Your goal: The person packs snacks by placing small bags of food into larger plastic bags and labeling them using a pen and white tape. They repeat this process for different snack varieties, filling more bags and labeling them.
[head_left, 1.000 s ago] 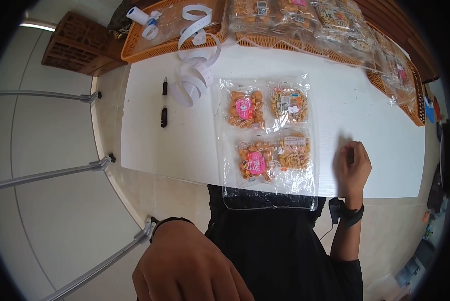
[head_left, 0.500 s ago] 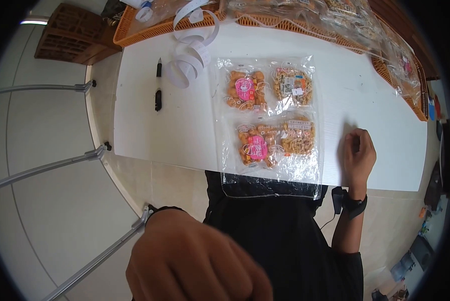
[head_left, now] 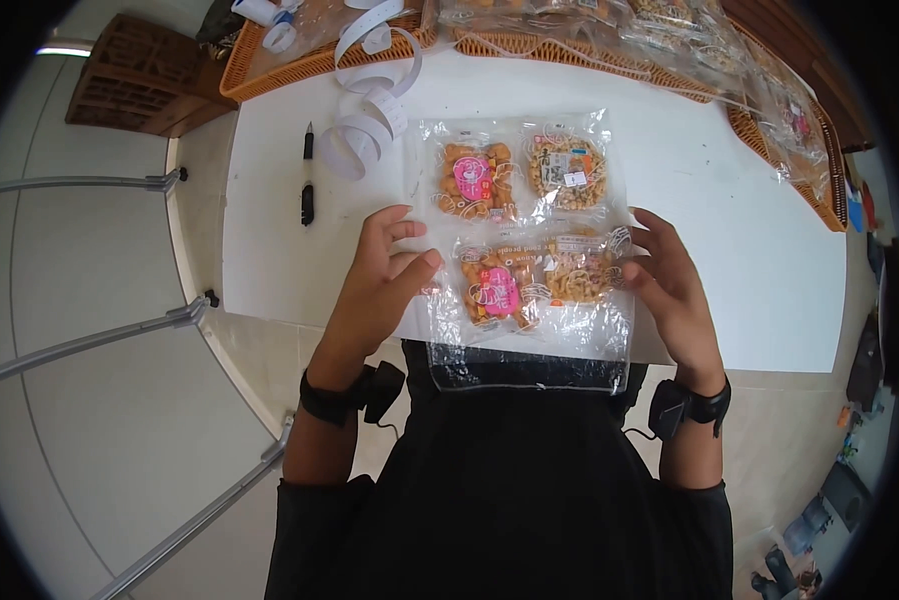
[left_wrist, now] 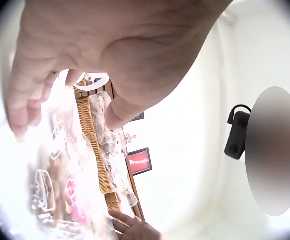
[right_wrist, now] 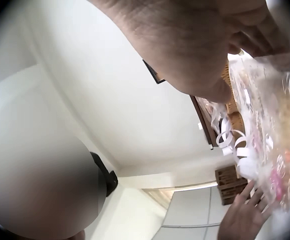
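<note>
A large clear plastic bag [head_left: 529, 365] lies flat in the head view, its near end over the table's front edge. Inside are pink-labelled snack packs [head_left: 472, 178] on the left and packs of pale, crumbly snack [head_left: 567, 180] on the right. My left hand [head_left: 377, 285] is at the bag's left edge, thumb and fingers spread apart and loosely bent. At the opposite edge is my right hand [head_left: 674, 295], its fingertips and thumb right at the plastic with a gap between them. The left wrist view shows the left hand [left_wrist: 100, 55] over the bag's side.
The bag rests on a white table [head_left: 749, 290]. To the left lie a pen [head_left: 308, 142], a small black object [head_left: 307, 205] and a curling white paper strip [head_left: 364, 140]. Wicker baskets [head_left: 579, 47] with more packaged snacks line the back and the right corner.
My left hand has come from the low foreground up to the bag's left edge. My right hand has moved left from the table to the bag's right edge, its fingers opening out.
</note>
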### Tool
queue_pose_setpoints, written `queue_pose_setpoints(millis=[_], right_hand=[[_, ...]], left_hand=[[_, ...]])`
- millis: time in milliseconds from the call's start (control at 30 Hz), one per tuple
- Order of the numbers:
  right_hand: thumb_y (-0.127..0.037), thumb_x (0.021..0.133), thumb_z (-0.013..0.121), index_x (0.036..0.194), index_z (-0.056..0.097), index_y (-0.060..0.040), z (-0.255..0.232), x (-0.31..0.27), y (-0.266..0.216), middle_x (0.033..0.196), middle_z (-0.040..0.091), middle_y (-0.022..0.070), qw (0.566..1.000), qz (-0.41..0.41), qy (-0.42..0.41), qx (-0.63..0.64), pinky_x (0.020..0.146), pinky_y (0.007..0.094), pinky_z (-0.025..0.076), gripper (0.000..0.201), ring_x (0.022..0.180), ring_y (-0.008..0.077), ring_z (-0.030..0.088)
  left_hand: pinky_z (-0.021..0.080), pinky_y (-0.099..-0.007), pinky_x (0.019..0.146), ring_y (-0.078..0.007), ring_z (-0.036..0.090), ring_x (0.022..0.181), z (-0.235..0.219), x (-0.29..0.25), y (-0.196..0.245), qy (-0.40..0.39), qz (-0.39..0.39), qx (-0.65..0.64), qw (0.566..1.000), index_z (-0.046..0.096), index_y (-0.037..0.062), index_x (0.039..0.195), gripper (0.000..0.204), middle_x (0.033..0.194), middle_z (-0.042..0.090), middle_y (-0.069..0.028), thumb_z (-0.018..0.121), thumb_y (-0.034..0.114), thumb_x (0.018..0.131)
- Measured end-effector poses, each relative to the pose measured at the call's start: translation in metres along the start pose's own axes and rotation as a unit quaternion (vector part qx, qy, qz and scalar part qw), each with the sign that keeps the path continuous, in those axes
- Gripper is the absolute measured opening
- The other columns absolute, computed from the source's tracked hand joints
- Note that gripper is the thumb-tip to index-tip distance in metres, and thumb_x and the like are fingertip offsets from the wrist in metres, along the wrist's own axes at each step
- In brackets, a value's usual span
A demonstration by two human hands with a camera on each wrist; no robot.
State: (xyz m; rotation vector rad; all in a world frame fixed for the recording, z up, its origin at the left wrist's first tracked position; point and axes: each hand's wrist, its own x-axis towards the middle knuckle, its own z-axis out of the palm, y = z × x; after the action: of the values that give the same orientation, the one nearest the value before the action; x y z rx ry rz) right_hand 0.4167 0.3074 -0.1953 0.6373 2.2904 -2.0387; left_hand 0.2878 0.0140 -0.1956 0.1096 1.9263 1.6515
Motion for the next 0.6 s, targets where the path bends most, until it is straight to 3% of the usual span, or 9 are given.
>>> queue_pose_setpoints(millis=[100,167,267,300,400,433,533,567,600], right_hand=[[0.006,0.086,0.066,0.146,0.04,-0.0036,0.006,0.007,-0.008,0.129,0.053,0.0176,1.0,0.01,-0.015,-0.004,0.078,0.0282,0.054,0.066,0.09,0.0162,0.064],[0.01,0.084,0.063,0.146,0.041,-0.0047,0.001,0.016,-0.005,0.128,0.053,0.0173,0.999,0.002,-0.037,-0.031,0.076,0.0276,0.053,0.068,0.085,0.0147,0.062],[0.015,0.078,0.06,0.141,0.049,-0.0039,-0.008,0.033,-0.003,0.122,0.055,0.0152,0.997,-0.032,-0.047,-0.061,0.073,0.0265,0.052,0.066,0.078,0.0122,0.059],[0.016,0.078,0.059,0.139,0.051,-0.0033,-0.017,0.043,0.002,0.121,0.056,0.0146,0.995,-0.049,-0.052,-0.071,0.073,0.0263,0.052,0.064,0.078,0.0118,0.059],[0.012,0.08,0.056,0.129,0.058,-0.0005,-0.043,0.063,0.006,0.112,0.064,0.0141,0.983,-0.118,-0.017,-0.142,0.072,0.028,0.052,0.051,0.077,0.0138,0.061],[0.011,0.081,0.056,0.128,0.058,-0.0001,-0.051,0.067,0.005,0.112,0.065,0.0146,0.973,-0.136,0.014,-0.184,0.073,0.0285,0.052,0.049,0.077,0.015,0.062],[0.0,0.085,0.061,0.127,0.058,0.0009,-0.068,0.05,-0.001,0.111,0.068,0.0168,0.947,-0.167,0.097,-0.257,0.082,0.0335,0.052,0.041,0.089,0.0238,0.066],[-0.003,0.086,0.063,0.127,0.058,0.0013,-0.073,0.036,0.001,0.112,0.067,0.0173,0.935,-0.174,0.121,-0.283,0.084,0.0347,0.052,0.041,0.093,0.0252,0.065],[-0.005,0.087,0.065,0.127,0.058,0.0016,-0.077,0.02,0.004,0.113,0.067,0.0177,0.922,-0.182,0.146,-0.308,0.087,0.0359,0.051,0.042,0.096,0.0266,0.065]], left_hand=[[0.054,-0.0321,0.079,-0.0219,0.064,0.095,0.007,0.008,-0.01,-0.026,0.024,0.044,0.998,0.032,0.0013,0.139,0.061,0.124,0.052,-0.0194,0.068,0.006,0.09],[0.055,-0.0309,0.074,-0.0211,0.066,0.087,0.013,0.012,-0.015,-0.036,0.035,0.044,0.998,0.034,0.0012,0.137,0.057,0.122,0.054,-0.0203,0.067,0.005,0.09],[0.054,-0.0293,0.071,-0.0173,0.067,0.078,0.014,0.014,-0.022,-0.064,0.045,0.171,0.982,0.038,0.0033,0.124,0.041,0.113,0.058,-0.0162,0.059,-0.006,0.09],[0.052,-0.0268,0.063,-0.0151,0.065,0.071,0.017,0.008,-0.004,-0.1,-0.005,0.102,0.99,0.041,0.0033,0.117,0.033,0.091,0.062,-0.0115,0.06,-0.003,0.091],[0.05,-0.0262,0.058,-0.0128,0.062,0.065,0.008,0.01,0.018,-0.076,-0.074,0.146,0.984,0.044,0.0033,0.111,0.026,0.074,0.059,-0.0068,0.061,0.0,0.092],[0.048,-0.0261,0.057,-0.0106,0.059,0.064,0.003,0.015,0.013,-0.023,0.001,0.174,0.984,0.05,0.0026,0.1,0.013,0.069,0.057,-0.0052,0.061,0.004,0.093],[0.046,-0.0259,0.055,-0.0084,0.056,0.06,-0.001,0.03,0.021,0.082,0.172,0.307,0.932,0.053,0.0019,0.092,0.008,0.069,0.057,-0.0038,0.06,0.005,0.094],[0.048,-0.0318,0.059,-0.0159,0.06,0.064,0.002,0.039,0.019,0.088,0.212,0.304,0.925,0.056,0.0006,0.088,0.01,0.075,0.061,-0.0084,0.062,0.007,0.093],[0.049,-0.0348,0.063,-0.0208,0.061,0.069,0.01,0.045,0.024,0.088,0.276,0.361,0.886,0.056,0.0,0.091,0.012,0.08,0.062,-0.0112,0.064,0.009,0.092]])
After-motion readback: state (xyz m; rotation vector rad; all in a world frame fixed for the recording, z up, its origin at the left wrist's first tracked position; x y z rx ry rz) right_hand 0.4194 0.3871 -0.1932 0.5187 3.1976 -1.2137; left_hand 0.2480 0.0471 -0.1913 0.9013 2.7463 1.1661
